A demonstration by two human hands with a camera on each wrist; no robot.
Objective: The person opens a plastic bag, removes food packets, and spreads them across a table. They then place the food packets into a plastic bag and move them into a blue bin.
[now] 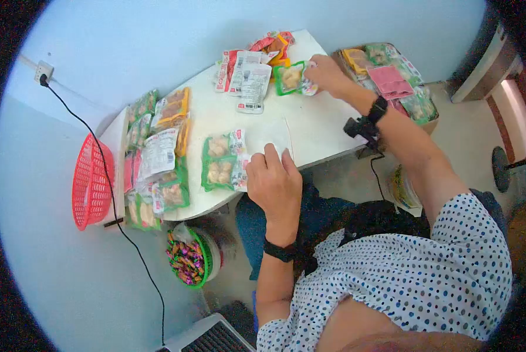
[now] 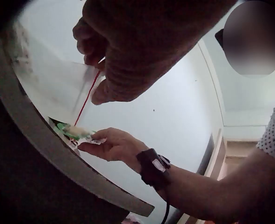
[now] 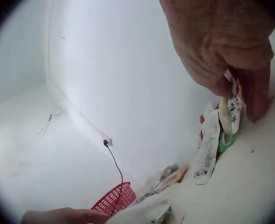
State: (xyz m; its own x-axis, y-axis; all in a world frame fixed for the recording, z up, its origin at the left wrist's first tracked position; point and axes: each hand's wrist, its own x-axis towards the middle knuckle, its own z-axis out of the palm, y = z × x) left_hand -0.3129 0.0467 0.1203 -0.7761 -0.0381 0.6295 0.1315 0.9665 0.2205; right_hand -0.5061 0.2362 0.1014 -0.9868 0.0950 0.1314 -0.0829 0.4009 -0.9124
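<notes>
A clear plastic bag (image 1: 279, 134) with a red line along its edge (image 2: 87, 99) lies over the white table. My left hand (image 1: 276, 179) (image 2: 128, 46) pinches that edge between thumb and fingers. At the table's far right side, my right hand (image 1: 328, 76) (image 2: 114, 143) (image 3: 226, 51) grips one end of a green-edged food packet (image 1: 290, 78) (image 3: 227, 116). Two similar green packets (image 1: 219, 158) lie just left of my left hand. White-and-red packets (image 1: 254, 85) (image 3: 206, 151) are beside the gripped packet.
More packets (image 1: 172, 152) are piled at the table's left end, beside a red basket (image 1: 91, 182) (image 3: 114, 199). A box of packets (image 1: 433, 124) stands to the right. Below the table's left edge is a tub of wrapped pieces (image 1: 186, 261). A black cable (image 1: 107, 176) hangs from the wall socket.
</notes>
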